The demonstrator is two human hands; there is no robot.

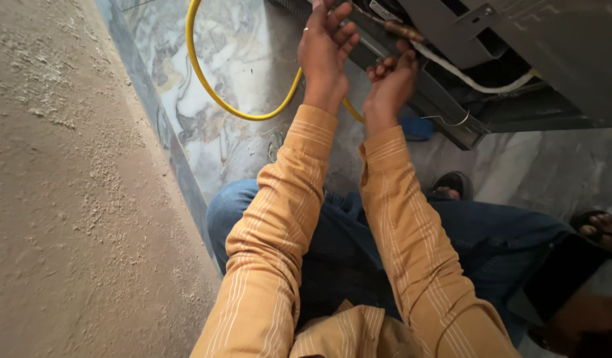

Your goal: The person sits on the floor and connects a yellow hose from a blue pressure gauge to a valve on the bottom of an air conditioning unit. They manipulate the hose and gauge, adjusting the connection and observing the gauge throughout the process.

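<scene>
My left hand (324, 46) is raised at the lower edge of a grey metal appliance casing (558, 46), its fingers spread and apart, a ring on one finger; whether it touches the frame is unclear. My right hand (391, 78) sits just right of it, fingers curled near a copper pipe (402, 30) that joins a white insulated tube (478, 83). I cannot tell whether the right hand grips anything. Both sleeves are orange with pale stripes.
A yellow hose (206, 86) loops over the marble floor (239, 53) behind my hands. A rough plaster wall (67, 199) fills the left. A thin wire hook (448, 121) hangs off the casing's dark base rail. A blue object (415, 129) lies under it. Sandalled feet (452, 187) show below.
</scene>
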